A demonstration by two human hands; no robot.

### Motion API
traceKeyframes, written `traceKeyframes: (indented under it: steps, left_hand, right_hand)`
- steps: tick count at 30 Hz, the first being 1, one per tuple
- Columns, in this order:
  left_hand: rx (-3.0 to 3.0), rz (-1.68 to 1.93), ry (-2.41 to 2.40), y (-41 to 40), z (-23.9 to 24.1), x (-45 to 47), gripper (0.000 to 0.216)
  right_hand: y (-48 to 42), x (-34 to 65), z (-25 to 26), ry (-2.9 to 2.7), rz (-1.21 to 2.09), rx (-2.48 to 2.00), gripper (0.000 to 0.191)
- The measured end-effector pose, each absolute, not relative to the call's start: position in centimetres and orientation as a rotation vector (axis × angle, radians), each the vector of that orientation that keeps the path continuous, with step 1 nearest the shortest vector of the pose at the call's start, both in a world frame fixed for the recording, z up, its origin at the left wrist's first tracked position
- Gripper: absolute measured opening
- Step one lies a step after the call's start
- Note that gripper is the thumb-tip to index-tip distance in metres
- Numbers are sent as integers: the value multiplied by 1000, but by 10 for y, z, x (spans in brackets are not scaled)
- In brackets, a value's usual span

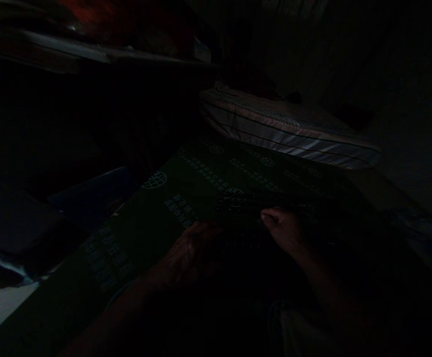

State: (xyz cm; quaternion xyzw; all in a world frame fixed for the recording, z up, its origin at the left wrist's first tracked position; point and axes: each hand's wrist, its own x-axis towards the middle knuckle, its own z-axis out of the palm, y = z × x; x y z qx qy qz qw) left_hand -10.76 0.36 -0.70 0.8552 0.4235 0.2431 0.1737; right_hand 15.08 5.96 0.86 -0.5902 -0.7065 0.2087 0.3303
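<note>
The view is very dark. A black, cloth-like item with small pale dots point(242, 241) lies in front of me on a green printed board point(152, 213); its outline is lost in shadow. My left hand point(191, 248) rests palm down at its left side, the fingers reaching toward the right and the thumb apart below them. My right hand point(285, 230) is closed, thumb against the curled fingers, over the dotted material, seemingly pinching some of it. What lies below both hands is too dark to make out.
A mattress with striped sides point(294, 134) lies across the board's far end. At upper left is a raised shelf-like surface point(100, 52) with reddish things on it. A dark blue flat panel point(93, 193) stands left of the board. Some crumpled fabric point(420, 228) is at the right.
</note>
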Motion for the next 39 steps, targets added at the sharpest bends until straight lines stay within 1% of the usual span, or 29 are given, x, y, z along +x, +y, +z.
traceKeyframes:
  steps: [3,6,9,12,14,17,19,21,32,39]
  left_hand:
    - [2421,713,1194,4,-9,-109,60]
    - [2402,626,1192,5,-5,-110,64]
    - [2395,575,1198,5,0,-111,67]
    - [2397,566,1206,4,1,-110,66]
    - [2399,560,1211,4,2,-109,61]
    - [2400,555,1232,4,3,-110,45]
    - [2399,557,1248,3,3,-110,37]
    - [2397,560,1261,3,2,-110,35]
    - [2336,535,1346,4,-2,-108,36]
    - [2325,541,1310,3,-1,-108,37]
  right_hand:
    - [75,154,8,-1938,399,-1542,21]
    - [91,155,7,-2017,265,-1569,20]
    - [108,154,7,-2082,171,-1623,19]
    - [125,152,8,-2152,110,-1691,20]
    - [135,150,9,-2221,85,-1736,21]
    - [150,147,11,-2314,50,-1798,22]
    - [159,145,11,-2348,39,-1818,22]
    - [167,143,11,-2372,44,-1823,22]
    - [192,138,9,-2503,94,-1812,16]
    - [196,138,5,-2522,120,-1815,13]
